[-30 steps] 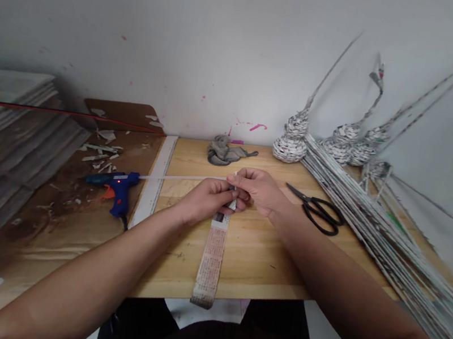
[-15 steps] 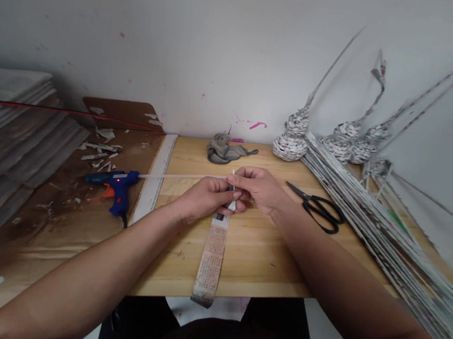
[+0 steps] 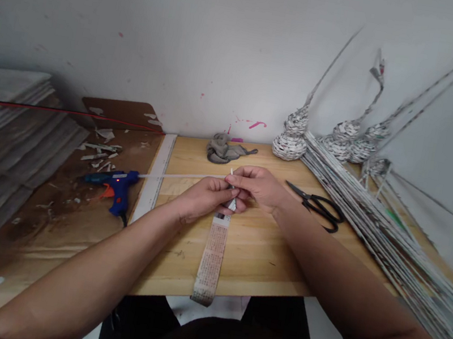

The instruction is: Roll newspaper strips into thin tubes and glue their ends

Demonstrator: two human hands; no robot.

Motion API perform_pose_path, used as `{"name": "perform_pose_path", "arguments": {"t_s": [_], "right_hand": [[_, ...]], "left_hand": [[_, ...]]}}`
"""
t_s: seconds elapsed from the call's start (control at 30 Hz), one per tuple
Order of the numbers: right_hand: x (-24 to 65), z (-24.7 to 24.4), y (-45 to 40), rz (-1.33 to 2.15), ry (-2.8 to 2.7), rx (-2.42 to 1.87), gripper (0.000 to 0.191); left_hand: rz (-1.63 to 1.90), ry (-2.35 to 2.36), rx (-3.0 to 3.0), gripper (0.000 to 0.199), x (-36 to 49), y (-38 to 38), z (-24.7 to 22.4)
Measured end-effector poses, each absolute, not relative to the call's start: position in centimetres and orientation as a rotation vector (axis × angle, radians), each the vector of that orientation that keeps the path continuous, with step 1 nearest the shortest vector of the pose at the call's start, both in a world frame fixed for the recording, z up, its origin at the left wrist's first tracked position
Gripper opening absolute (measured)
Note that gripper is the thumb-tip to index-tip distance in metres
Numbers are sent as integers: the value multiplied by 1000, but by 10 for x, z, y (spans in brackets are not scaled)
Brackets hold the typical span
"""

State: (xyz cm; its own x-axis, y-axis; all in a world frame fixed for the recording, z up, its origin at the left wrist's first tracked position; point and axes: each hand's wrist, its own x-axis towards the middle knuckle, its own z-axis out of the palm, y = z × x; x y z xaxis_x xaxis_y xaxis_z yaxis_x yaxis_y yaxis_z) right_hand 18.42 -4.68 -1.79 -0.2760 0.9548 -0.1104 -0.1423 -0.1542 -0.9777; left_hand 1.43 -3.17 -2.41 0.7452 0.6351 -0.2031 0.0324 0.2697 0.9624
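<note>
While both hands work at the middle of the wooden table (image 3: pixel 264 256), the newspaper strip (image 3: pixel 213 253) runs from between the fingers toward the person and hangs over the table's front edge. The left hand (image 3: pixel 209 194) is closed, thumb pressed against fingers, with the strip's upper part in its grip. The right hand (image 3: pixel 257 188) pinches the same part just above, thumb and forefinger together near the narrow white tip (image 3: pixel 232 171). Neither grip shows a gap; the contact under the fingers is partly hidden.

Progress, as judged from the strip: the far end is gathered into a narrow form, whereas the length below the hands lies flat and printed side up. Shaping therefore appears to be at an early stage, with most of the visible strip left to be worked. Whether the gathered end is fastened cannot be told.

Finished-looking pieces are present at the right: a bundle of thin paper rods (image 3: pixel 355 224) and several woven paper forms (image 3: pixel 289 146) against the wall. The scissors (image 3: pixel 320 207) lie near the right forearm, unheld. The blue glue gun (image 3: pixel 119 187) rests at the left, its indicator lit, also unheld.
</note>
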Motion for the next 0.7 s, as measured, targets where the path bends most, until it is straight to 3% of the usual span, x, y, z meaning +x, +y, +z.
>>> {"name": "perform_pose_path", "arguments": {"t_s": [0.37, 0.7], "right_hand": [[178, -16, -51, 1642, -1084, -1062, 39], [183, -13, -49, 1617, -1174, -1062, 27]], "left_hand": [[416, 597, 1281, 33, 15, -34, -28], [418, 632, 1278, 33, 14, -33, -24]]}}
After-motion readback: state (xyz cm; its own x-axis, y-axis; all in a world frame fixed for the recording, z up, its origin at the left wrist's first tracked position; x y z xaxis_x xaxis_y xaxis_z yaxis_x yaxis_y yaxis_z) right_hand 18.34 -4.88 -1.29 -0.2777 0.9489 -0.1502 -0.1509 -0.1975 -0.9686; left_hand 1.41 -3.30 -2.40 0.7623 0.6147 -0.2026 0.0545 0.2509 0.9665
